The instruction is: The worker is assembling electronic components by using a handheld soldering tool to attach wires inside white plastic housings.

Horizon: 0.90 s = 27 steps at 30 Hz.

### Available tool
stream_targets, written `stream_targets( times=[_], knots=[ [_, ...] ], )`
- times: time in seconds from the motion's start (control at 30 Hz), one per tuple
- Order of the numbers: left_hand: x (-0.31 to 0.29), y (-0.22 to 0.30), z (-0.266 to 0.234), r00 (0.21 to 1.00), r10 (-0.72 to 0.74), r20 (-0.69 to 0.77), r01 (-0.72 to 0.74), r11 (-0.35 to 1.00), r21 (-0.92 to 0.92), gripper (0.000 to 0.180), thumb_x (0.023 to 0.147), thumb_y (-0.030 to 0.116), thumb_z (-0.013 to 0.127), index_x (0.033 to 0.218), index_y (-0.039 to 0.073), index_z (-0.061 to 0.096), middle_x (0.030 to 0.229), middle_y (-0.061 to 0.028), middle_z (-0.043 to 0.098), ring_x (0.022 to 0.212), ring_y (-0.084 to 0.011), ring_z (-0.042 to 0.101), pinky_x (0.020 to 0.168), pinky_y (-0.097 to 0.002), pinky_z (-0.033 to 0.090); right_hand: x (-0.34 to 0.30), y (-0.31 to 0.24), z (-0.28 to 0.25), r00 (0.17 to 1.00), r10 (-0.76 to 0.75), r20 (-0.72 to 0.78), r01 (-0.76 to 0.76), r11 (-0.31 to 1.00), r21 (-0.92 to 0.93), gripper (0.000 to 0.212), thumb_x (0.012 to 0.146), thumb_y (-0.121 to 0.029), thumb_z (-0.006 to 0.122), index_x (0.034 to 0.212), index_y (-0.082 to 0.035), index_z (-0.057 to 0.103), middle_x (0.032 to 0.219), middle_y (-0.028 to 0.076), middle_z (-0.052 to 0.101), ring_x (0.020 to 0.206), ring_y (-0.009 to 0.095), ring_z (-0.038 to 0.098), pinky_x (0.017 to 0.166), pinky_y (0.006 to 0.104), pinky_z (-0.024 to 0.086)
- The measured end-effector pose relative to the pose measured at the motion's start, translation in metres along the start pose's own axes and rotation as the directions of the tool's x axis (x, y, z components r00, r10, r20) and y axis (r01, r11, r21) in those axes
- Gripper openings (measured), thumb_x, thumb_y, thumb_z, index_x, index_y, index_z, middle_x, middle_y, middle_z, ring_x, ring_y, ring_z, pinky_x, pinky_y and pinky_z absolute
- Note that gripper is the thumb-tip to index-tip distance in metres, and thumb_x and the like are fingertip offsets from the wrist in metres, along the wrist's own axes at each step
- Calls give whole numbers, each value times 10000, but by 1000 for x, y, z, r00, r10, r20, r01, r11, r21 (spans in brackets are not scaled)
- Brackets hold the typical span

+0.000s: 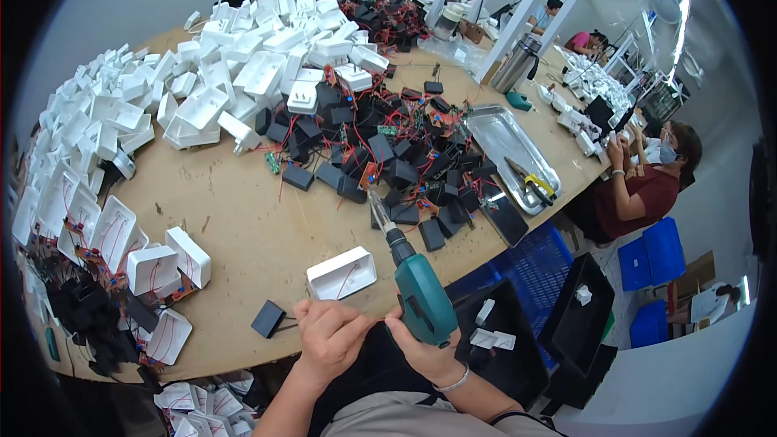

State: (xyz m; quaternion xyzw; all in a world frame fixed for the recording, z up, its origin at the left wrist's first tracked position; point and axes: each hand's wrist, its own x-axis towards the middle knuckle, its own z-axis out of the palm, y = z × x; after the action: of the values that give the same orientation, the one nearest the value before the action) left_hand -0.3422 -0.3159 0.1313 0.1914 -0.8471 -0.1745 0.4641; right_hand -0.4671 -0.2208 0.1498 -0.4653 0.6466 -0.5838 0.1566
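Note:
My right hand (429, 350) is wrapped round a green power screwdriver (426, 295), its long metallic tip pointing away toward the pile of black parts. Close beside it, my left hand (330, 340) is closed with its fingertips pinched together; what they hold, if anything, is hidden. Just beyond the left hand lies an open white plastic housing (342, 273) with a thin red wire inside. A black box-shaped part (269, 320) with dark leads rests on the table to the left of that hand.
White housings (259, 73) heap across the back left; black parts with red wires (380, 146) pile mid-table. Wired housings (152, 269) sit at left. A metal tray (511, 154) with yellow-handled pliers (532, 184) and a phone (503, 214) lie at right. Crates stand below; other people work beyond.

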Motion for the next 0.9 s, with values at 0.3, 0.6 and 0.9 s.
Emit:
stream_targets(
  times=[0.3,0.6,0.9],
  knots=[
    [2,6,-4,1000,-6,-24,7,996,84,179,589,78,702,730,106,595,665,8,512,632,-172,481,655,-340,269,-5,-9,-12,993,-99,-68,85,979,-184,301,691,56,641,964,28,517,770,47,586,646,123,563,623,239,458],
    [20,-6,4,996,-10,-91,38,949,313,136,624,83,661,739,132,606,632,20,482,612,-146,486,669,-324,222,-26,-12,-48,966,258,-1,-243,909,340,576,675,-27,647,1192,23,398,1099,154,520,729,166,563,653,280,477],
    [20,-22,20,991,-66,-113,106,908,406,71,654,76,614,703,105,572,933,0,511,874,-168,493,793,-411,239,-54,-3,-74,930,351,107,-366,889,275,547,685,-169,679,1120,72,450,1035,186,541,679,180,572,626,266,467]
  ],
)
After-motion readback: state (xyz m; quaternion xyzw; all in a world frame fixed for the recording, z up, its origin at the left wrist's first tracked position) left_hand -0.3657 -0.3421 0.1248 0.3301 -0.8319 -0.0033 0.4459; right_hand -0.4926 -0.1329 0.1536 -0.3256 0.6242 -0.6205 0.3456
